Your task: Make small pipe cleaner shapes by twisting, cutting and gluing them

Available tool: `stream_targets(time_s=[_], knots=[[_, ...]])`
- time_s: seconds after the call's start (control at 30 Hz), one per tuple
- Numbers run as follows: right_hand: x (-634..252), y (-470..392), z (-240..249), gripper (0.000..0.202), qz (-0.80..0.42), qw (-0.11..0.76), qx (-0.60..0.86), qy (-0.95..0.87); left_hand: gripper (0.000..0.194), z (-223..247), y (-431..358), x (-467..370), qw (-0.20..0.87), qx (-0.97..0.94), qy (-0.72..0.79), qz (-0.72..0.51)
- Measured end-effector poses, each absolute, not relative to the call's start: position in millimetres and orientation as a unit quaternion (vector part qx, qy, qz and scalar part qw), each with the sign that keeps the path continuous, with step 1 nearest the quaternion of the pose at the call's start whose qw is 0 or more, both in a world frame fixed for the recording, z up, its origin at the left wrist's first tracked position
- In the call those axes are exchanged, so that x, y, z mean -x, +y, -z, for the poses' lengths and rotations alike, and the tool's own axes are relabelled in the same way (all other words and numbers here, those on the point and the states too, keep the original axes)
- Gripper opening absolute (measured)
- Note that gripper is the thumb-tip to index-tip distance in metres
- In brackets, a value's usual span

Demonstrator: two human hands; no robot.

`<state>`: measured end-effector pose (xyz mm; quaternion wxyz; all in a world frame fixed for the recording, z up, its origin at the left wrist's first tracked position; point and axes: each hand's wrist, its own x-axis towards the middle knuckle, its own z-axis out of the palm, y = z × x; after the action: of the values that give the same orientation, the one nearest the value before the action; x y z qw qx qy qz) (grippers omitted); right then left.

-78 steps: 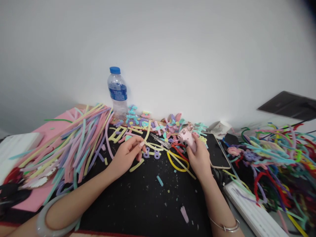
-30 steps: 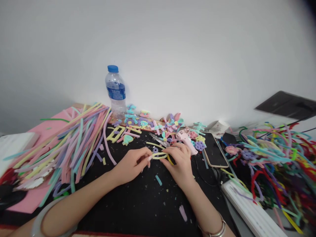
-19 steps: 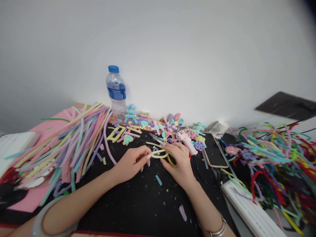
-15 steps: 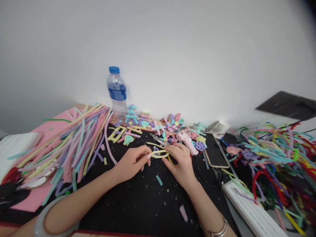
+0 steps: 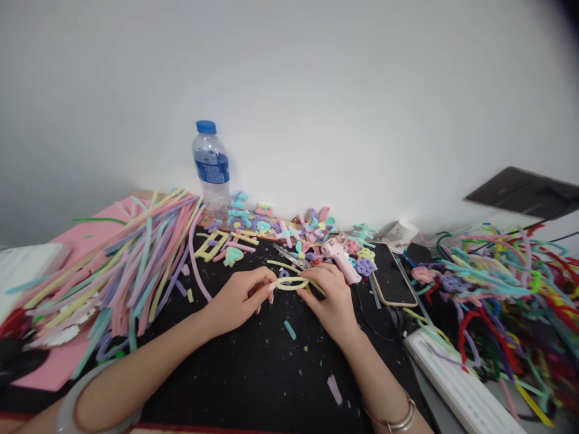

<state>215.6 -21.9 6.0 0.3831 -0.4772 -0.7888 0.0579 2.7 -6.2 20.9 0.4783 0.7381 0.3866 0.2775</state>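
A pale yellow pipe cleaner (image 5: 292, 287), bent into a narrow loop, spans the gap between my two hands above the black mat. My left hand (image 5: 246, 295) pinches its left end between thumb and fingers. At the loop's right end, my right hand (image 5: 329, 298) closes over it, with thumb below and fingers on top. Just behind the loop lie scissors (image 5: 294, 259) with open blades and another yellow strip (image 5: 281, 264). A pink glue gun (image 5: 341, 259) rests beyond my right hand. A small teal scrap (image 5: 290, 329) lies on the mat below the loop.
Long pastel pipe cleaners (image 5: 149, 259) are heaped at left, near a water bottle (image 5: 211, 169). Finished flower shapes (image 5: 316, 224) line the wall. On the right are a phone (image 5: 392, 274), a white power strip (image 5: 456, 380) and a tangled pile of coloured pipe cleaners (image 5: 506, 301).
The view has shifted slightly. The yellow loop looks a little narrower at its right end; both hands keep their hold in nearly the same place.
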Motion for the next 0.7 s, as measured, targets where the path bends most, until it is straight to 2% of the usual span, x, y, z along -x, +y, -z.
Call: stream_targets(time_s=[0.7], knots=[[-215.2,-23.7,-7.3,0.009,-0.029,0.355,0.463,-0.812,0.016,-20.1,-4.3,-1.6,0.44,-0.758,0.405,-0.261]])
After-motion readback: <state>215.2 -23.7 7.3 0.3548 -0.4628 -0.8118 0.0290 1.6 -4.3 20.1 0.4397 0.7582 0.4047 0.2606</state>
